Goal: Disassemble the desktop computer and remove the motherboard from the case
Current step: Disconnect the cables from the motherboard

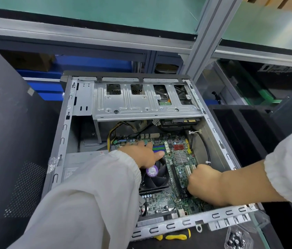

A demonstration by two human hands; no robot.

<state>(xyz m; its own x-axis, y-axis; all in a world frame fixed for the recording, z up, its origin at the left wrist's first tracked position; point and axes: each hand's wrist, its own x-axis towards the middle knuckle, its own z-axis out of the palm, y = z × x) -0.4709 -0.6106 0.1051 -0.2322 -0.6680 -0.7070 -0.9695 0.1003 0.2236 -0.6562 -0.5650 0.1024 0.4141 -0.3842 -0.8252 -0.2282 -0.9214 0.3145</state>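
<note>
left hand: lay flat, fingers straight, on the motherboard above the cooler fan.
motherboard: flat in the open case, long axis running near to far, connector end toward the drive cage.
right hand: curled at the board's right slots; what it gripped, cannot tell.
risk: yellow cables possibly attached; lifting could snag or flex the board.

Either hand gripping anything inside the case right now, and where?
Right hand: curled at the motherboard's right side by the expansion slots; its grip is hidden. Left hand rests flat across the cooler fan, gripping nothing.
</note>
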